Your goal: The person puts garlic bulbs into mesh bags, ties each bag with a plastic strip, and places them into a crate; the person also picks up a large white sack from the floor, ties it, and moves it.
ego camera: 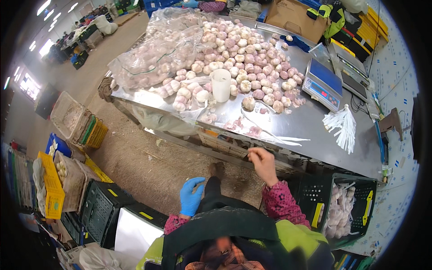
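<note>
My left hand (191, 196), in a blue glove, hangs in front of my body with its fingers apart and nothing in it. Bare, my right hand (263, 163) is near the front edge of the steel table (357, 158); its fingers are curled together and I cannot tell if they pinch anything. A heap of garlic bulbs (249, 59) covers the table's middle, beside clear plastic bags of garlic (152, 62). A white plastic cup (221, 86) stands among the bulbs. At the right are a digital scale (323, 84) and a bunch of white ties (341, 128).
Right of me, a dark crate (337, 179) holds bagged garlic (339, 212). Stacked crates, one a yellow crate (54, 189), line the left. Under the table sits a beige crate (222, 145). Across the table are a cardboard box (293, 18) and a person's gloved hand (190, 4).
</note>
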Motion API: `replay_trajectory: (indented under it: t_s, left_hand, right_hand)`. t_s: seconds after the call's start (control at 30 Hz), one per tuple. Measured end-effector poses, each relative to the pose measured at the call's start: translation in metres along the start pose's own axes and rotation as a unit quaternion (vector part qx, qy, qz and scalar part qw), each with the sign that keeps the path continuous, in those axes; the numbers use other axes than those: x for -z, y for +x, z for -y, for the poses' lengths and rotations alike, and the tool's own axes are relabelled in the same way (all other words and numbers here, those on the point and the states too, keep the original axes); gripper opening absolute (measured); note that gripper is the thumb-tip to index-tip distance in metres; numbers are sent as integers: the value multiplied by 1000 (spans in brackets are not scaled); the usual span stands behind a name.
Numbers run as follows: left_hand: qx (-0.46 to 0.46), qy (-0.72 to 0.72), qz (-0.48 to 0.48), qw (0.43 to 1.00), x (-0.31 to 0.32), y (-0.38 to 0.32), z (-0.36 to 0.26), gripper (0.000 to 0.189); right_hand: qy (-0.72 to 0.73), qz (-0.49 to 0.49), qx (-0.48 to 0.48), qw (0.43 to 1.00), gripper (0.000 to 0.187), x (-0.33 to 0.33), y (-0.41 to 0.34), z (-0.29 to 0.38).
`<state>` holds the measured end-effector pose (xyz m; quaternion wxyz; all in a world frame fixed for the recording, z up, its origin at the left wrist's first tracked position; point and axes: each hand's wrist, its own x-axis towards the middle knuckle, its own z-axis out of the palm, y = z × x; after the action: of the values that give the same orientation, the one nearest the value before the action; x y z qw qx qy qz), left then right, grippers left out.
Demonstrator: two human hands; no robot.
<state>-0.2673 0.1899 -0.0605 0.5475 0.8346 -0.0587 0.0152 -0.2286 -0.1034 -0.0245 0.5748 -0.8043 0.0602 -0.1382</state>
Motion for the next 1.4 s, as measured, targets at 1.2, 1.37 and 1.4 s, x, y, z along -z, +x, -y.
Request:
replay_trajectory:
  t_s: [1.2, 1.37, 1.4]
  left_hand:
    - [340, -589, 188, 709, -187, 297, -111, 33]
    - [263, -599, 92, 751, -161, 311, -125, 24]
    - [244, -618, 86, 743, -153, 311, -126, 23]
  right_hand:
    - [4, 470, 55, 881, 9, 94, 210, -46]
    - [-17, 504, 86, 859, 9, 96, 222, -56]
    - [-6, 491, 73, 868, 11, 93, 222, -59]
